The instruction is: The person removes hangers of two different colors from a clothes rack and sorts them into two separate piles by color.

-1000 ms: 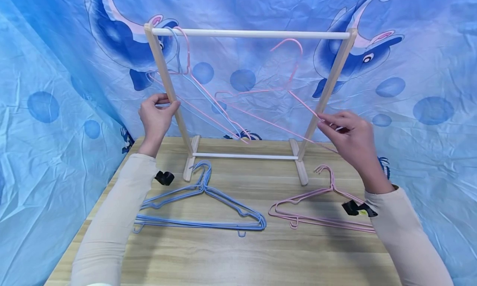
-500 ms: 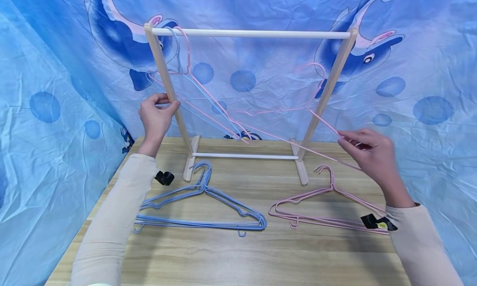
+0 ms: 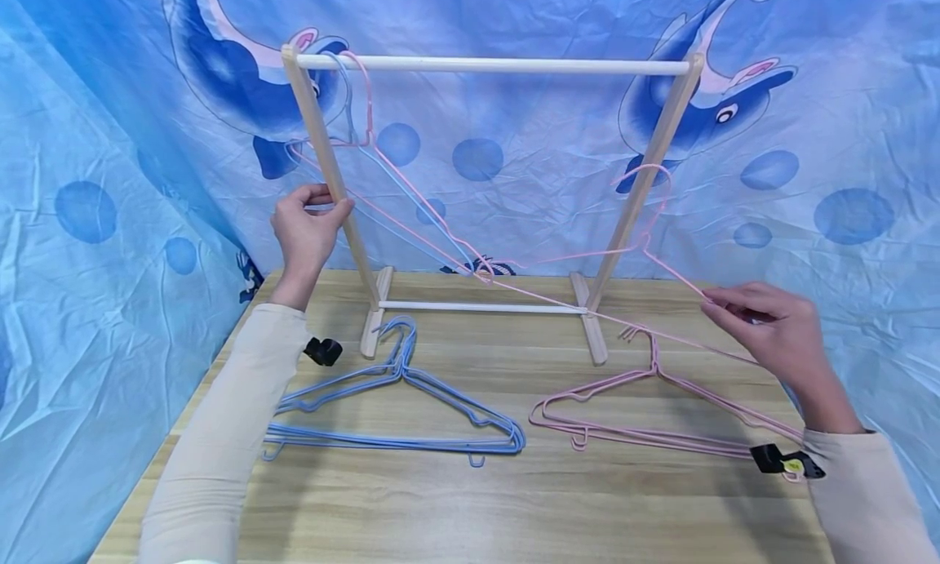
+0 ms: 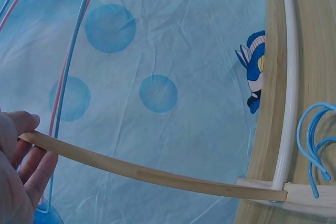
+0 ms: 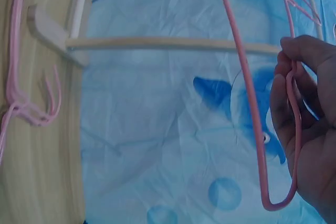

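Note:
My left hand (image 3: 304, 225) grips the left wooden post (image 3: 318, 123) of a small clothes rack, its thumb and fingers around the post in the left wrist view. Off to the right, my right hand (image 3: 774, 327) pinches a pink wire hanger (image 3: 673, 272) by one shoulder. That hanger's hook points up, below the white top bar (image 3: 492, 64) and apart from it. Close up in the right wrist view, the held hanger's (image 5: 248, 80) rounded end loops beside the palm. A blue hanger (image 3: 349, 99) and another pink hanger (image 3: 370, 99) hang at the bar's left end.
Several blue hangers (image 3: 463, 401) lie stacked on the wooden table (image 3: 441, 515) in front of the rack. To their right is a stack of pink hangers (image 3: 587, 393), partly behind the right forearm. A blue dolphin-print cloth (image 3: 830, 123) surrounds the table.
My right hand has moved right and down, drawing the pink hanger away from the top bar. The left hand keeps its grip on the post, and the two hung hangers stay in place.

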